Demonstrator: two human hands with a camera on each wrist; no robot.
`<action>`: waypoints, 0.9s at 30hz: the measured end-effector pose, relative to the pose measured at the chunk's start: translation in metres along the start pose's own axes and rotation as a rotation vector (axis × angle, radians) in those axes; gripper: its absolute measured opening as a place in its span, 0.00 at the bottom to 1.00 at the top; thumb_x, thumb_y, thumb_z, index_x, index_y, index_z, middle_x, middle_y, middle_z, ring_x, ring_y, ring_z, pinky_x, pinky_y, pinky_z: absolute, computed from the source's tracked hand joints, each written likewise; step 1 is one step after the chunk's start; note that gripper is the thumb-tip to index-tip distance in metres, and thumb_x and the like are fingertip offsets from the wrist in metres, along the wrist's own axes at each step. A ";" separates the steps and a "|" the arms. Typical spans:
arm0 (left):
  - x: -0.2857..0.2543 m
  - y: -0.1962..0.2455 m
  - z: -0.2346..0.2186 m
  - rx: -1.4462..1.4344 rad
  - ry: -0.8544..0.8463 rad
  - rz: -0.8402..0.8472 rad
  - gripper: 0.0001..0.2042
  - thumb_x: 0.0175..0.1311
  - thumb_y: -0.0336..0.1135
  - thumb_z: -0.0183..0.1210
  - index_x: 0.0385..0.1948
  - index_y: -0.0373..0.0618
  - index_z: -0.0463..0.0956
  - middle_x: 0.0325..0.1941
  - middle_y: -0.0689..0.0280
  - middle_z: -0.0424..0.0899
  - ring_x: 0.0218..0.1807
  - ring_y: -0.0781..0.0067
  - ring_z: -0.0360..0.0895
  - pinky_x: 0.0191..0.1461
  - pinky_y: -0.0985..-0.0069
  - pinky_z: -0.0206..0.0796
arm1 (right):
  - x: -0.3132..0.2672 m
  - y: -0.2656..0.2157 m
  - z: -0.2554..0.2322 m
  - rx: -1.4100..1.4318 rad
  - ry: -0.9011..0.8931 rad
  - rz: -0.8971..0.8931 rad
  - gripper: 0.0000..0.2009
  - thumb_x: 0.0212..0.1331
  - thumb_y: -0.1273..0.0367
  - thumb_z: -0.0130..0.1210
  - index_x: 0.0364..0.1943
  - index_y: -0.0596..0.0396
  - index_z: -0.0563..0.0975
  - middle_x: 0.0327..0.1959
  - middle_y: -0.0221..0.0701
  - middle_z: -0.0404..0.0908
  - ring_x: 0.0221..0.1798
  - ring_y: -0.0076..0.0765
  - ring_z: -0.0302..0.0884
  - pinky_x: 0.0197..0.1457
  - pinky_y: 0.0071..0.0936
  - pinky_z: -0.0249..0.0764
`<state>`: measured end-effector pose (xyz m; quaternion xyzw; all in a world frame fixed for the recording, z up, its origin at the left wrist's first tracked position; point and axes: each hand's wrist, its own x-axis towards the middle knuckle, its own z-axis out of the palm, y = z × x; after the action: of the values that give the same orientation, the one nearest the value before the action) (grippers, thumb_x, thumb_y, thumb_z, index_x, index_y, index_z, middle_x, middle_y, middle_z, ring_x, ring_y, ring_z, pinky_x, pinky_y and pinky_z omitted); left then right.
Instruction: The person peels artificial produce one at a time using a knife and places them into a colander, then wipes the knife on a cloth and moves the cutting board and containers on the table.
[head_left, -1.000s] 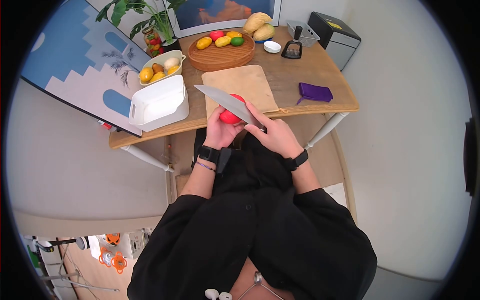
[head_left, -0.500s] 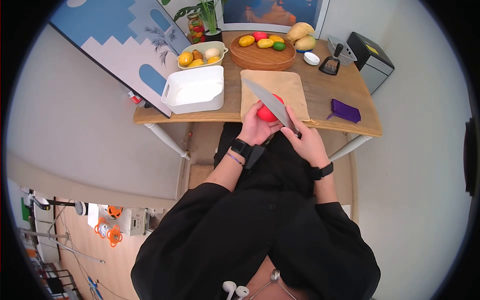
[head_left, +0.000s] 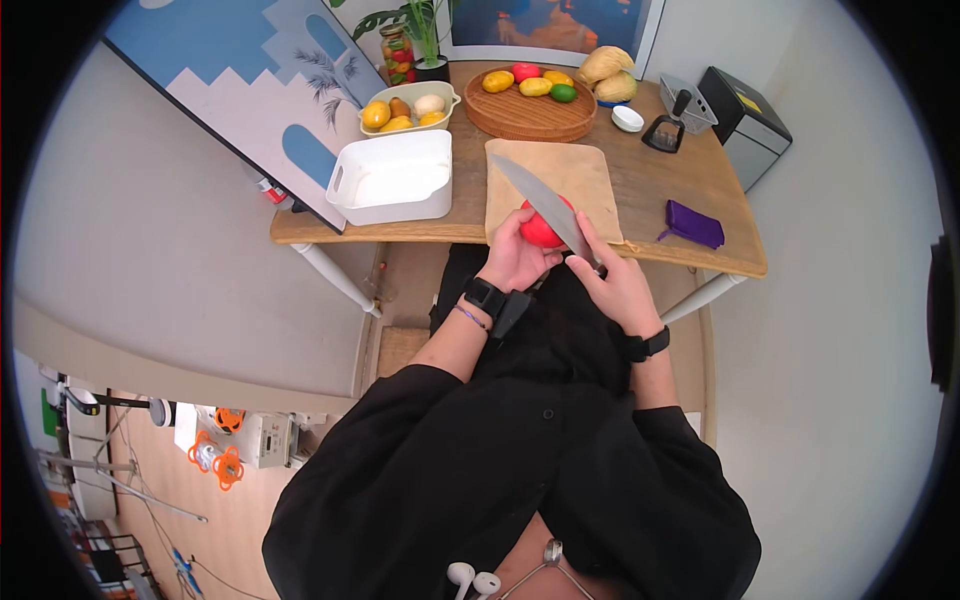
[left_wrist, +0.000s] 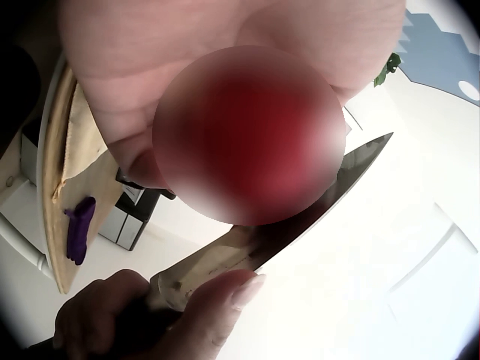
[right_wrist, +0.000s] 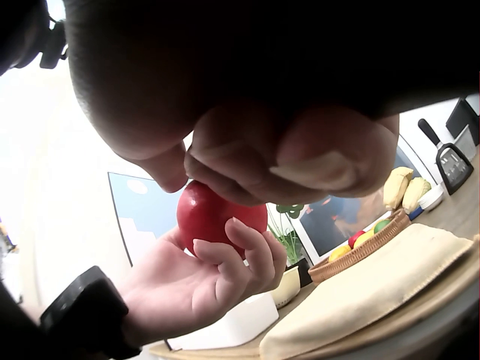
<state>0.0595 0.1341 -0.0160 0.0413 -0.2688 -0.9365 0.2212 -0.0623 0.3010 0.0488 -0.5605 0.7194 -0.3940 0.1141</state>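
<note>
Currently both hands are occupied, with clock positions read from the red fruit [head_left: 536,233] in the head view; the fruit is held up in the air, seen against the near edge of the beige cloth [head_left: 595,190]. Left hand [head_left: 516,258] at 7 o'clock: fingers curled round the fruit from below, as the right wrist view confirms. Right hand [head_left: 620,292] between 4 and 5 o'clock: fingers closed round the dark handle of a knife [head_left: 523,181], thumb laid near the heel of the blade. Blade crosses over the fruit, tip toward 11 o'clock; cannot tell whether its edge touches the skin. On the wooden table [head_left: 665,175]: purple pouch [head_left: 693,224] at 3 o'clock; grater [head_left: 663,136] with black handle at 2; small white dish [head_left: 627,119] at 1, just beside two pale gourds [head_left: 608,75]; round wicker tray [head_left: 530,127] at 12, bearing yellow fruit, one red and one green; cream bowl [head_left: 446,100] at 10, holding yellow, brown and pale items; white bin [head_left: 425,206] between 9 and 10, just in front of the bowl. Black bands at both wrists
</note>
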 end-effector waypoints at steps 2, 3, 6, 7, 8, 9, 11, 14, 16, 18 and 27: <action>-0.001 -0.001 0.003 0.008 0.035 0.015 0.27 0.77 0.51 0.42 0.68 0.44 0.67 0.66 0.57 0.78 0.65 0.55 0.77 0.67 0.58 0.68 | 0.000 0.002 0.001 0.005 0.005 -0.013 0.33 0.66 0.54 0.63 0.75 0.27 0.66 0.32 0.50 0.85 0.37 0.58 0.86 0.41 0.41 0.80; -0.001 -0.001 0.003 0.009 0.031 0.010 0.27 0.77 0.51 0.42 0.68 0.44 0.67 0.66 0.57 0.78 0.65 0.55 0.77 0.67 0.58 0.68 | 0.000 0.003 0.001 0.010 0.009 -0.028 0.33 0.66 0.54 0.63 0.76 0.26 0.66 0.32 0.50 0.85 0.36 0.58 0.86 0.41 0.41 0.80; -0.002 0.001 0.009 0.056 0.046 0.022 0.27 0.76 0.52 0.42 0.68 0.44 0.67 0.67 0.57 0.77 0.66 0.54 0.76 0.69 0.58 0.67 | 0.001 0.004 0.002 -0.010 0.012 -0.015 0.33 0.66 0.53 0.63 0.76 0.25 0.66 0.32 0.50 0.85 0.36 0.58 0.86 0.41 0.41 0.80; -0.002 0.001 0.013 0.032 0.070 0.024 0.26 0.76 0.52 0.43 0.67 0.45 0.68 0.65 0.58 0.79 0.61 0.58 0.78 0.62 0.61 0.69 | 0.001 0.005 0.002 -0.013 0.016 -0.014 0.33 0.66 0.53 0.63 0.76 0.25 0.66 0.32 0.50 0.85 0.36 0.58 0.86 0.41 0.41 0.80; -0.005 0.002 0.020 0.008 0.095 0.026 0.25 0.76 0.52 0.44 0.66 0.47 0.69 0.62 0.59 0.80 0.57 0.62 0.80 0.56 0.64 0.72 | 0.001 0.006 0.003 -0.011 0.019 -0.027 0.33 0.66 0.53 0.63 0.76 0.25 0.66 0.32 0.49 0.86 0.36 0.57 0.86 0.41 0.41 0.80; -0.007 0.003 0.026 0.007 0.092 0.025 0.25 0.76 0.52 0.44 0.66 0.47 0.69 0.62 0.59 0.80 0.57 0.62 0.80 0.56 0.64 0.72 | 0.001 0.007 0.003 -0.010 0.022 -0.039 0.33 0.66 0.53 0.63 0.76 0.24 0.66 0.32 0.49 0.86 0.36 0.57 0.86 0.41 0.41 0.80; -0.012 0.006 0.035 0.016 0.103 -0.025 0.25 0.77 0.53 0.44 0.66 0.46 0.69 0.63 0.59 0.80 0.58 0.61 0.80 0.57 0.63 0.73 | 0.000 0.006 0.002 -0.020 0.018 -0.031 0.33 0.66 0.53 0.63 0.76 0.24 0.66 0.33 0.49 0.86 0.37 0.57 0.86 0.41 0.41 0.80; -0.006 0.003 0.021 -0.048 0.086 -0.026 0.25 0.77 0.53 0.44 0.66 0.46 0.69 0.63 0.58 0.80 0.59 0.60 0.80 0.58 0.63 0.74 | 0.000 0.006 0.002 -0.019 0.018 -0.040 0.33 0.66 0.52 0.62 0.76 0.24 0.65 0.34 0.49 0.86 0.38 0.57 0.86 0.42 0.41 0.80; -0.003 0.004 0.009 -0.031 0.040 -0.012 0.26 0.76 0.52 0.43 0.67 0.46 0.69 0.65 0.58 0.79 0.61 0.59 0.79 0.60 0.63 0.73 | 0.000 0.006 0.000 -0.012 0.024 -0.054 0.33 0.66 0.52 0.62 0.76 0.24 0.65 0.34 0.49 0.86 0.38 0.57 0.86 0.43 0.42 0.81; -0.002 0.004 0.003 -0.015 -0.006 0.004 0.27 0.76 0.52 0.43 0.67 0.45 0.68 0.67 0.57 0.78 0.63 0.59 0.78 0.62 0.63 0.72 | 0.000 0.004 -0.001 0.001 0.007 -0.044 0.33 0.67 0.52 0.62 0.76 0.24 0.65 0.34 0.49 0.87 0.39 0.58 0.86 0.43 0.42 0.81; -0.005 0.002 0.021 -0.106 0.076 0.063 0.23 0.77 0.47 0.44 0.65 0.43 0.70 0.65 0.57 0.78 0.67 0.56 0.76 0.67 0.57 0.72 | -0.002 0.007 0.001 -0.054 -0.026 -0.036 0.33 0.67 0.51 0.62 0.76 0.23 0.65 0.33 0.50 0.86 0.38 0.59 0.86 0.42 0.43 0.80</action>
<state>0.0607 0.1454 0.0023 0.0567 -0.2115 -0.9397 0.2627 -0.0663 0.3031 0.0423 -0.5813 0.7182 -0.3689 0.1012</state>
